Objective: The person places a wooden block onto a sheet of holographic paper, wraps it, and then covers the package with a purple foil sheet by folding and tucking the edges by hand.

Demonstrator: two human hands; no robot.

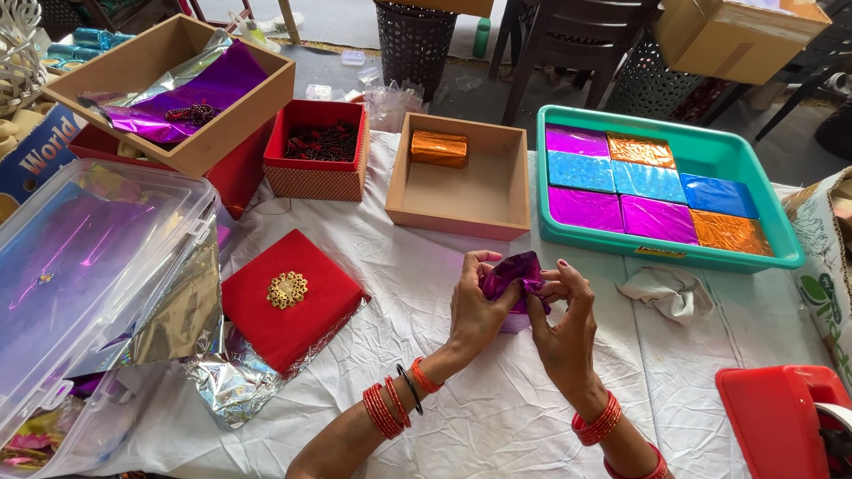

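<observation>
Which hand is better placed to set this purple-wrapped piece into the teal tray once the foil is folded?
Probably the right hand: it grips the purple foil packet on the side nearer the teal tray; the left hand is farther.

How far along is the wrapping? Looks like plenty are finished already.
Done: eight foil-wrapped blocks in purple, blue and orange lie side by side in the teal tray, and one orange block sits in the shallow wooden box. In hand: the left hand and right hand fold purple foil around another piece. Left: loose foil sheets lie unused.
</observation>
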